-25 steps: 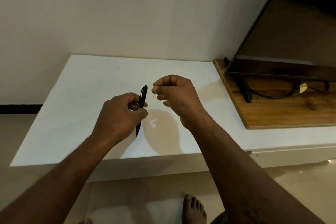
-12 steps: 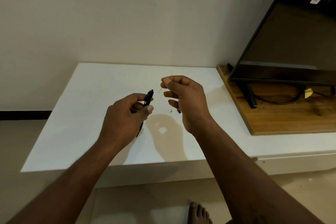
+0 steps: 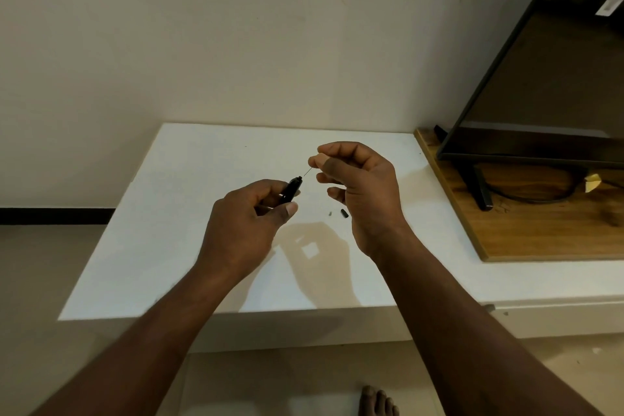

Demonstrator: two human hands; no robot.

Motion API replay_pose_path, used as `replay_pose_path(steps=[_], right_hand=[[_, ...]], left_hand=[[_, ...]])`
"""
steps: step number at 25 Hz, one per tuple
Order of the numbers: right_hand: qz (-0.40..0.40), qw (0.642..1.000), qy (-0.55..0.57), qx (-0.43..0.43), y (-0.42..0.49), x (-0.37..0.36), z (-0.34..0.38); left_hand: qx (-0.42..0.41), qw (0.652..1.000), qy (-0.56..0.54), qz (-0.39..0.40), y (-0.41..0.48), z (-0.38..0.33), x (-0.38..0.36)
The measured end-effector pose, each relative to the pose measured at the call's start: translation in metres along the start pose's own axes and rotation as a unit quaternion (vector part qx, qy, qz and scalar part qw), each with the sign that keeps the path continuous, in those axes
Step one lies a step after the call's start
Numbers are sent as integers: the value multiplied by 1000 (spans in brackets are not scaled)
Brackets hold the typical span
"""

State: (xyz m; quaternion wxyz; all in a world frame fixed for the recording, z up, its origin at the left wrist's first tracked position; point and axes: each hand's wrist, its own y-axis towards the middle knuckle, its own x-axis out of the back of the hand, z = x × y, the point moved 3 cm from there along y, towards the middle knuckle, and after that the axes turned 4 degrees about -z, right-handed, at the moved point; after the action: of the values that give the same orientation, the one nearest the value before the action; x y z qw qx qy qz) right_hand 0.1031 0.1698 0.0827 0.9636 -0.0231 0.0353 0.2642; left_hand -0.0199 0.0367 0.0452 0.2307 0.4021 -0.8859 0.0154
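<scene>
The left hand (image 3: 243, 226) grips a black pen (image 3: 292, 189), fingers and thumb curled round its barrel. The pen is held in the air above the middle of the white desk (image 3: 169, 213), tilted, with its open top end pointing up and to the right. The right hand (image 3: 361, 192) pinches a thin rod (image 3: 307, 173) between thumb and forefinger, its other fingers loosely curled. The rod's lower tip sits just beside the pen's top end; whether they touch I cannot tell. A small black cap (image 3: 343, 213) and a tiny bit (image 3: 330, 213) lie on the desk next to the right hand. At the desk's right edge a wooden board (image 3: 540, 230) carries a dark screen (image 3: 540, 78).
</scene>
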Motion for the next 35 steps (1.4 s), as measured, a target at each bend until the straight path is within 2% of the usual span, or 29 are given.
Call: replay_pose_path(steps=[14, 21, 29, 35], right_hand=[[6, 1000, -20, 4, 1, -1, -4], [17, 998, -39, 49, 0, -4, -1], [56, 998, -34, 12, -2, -7, -1], [48, 998, -41, 12, -1, -7, -3]], left_hand=[[2, 1000, 4, 4, 1, 2, -1], [4, 1000, 5, 4, 1, 1, -1], [11, 1000, -15, 5, 1, 0, 1], [19, 999, -28, 9, 1, -1, 0]])
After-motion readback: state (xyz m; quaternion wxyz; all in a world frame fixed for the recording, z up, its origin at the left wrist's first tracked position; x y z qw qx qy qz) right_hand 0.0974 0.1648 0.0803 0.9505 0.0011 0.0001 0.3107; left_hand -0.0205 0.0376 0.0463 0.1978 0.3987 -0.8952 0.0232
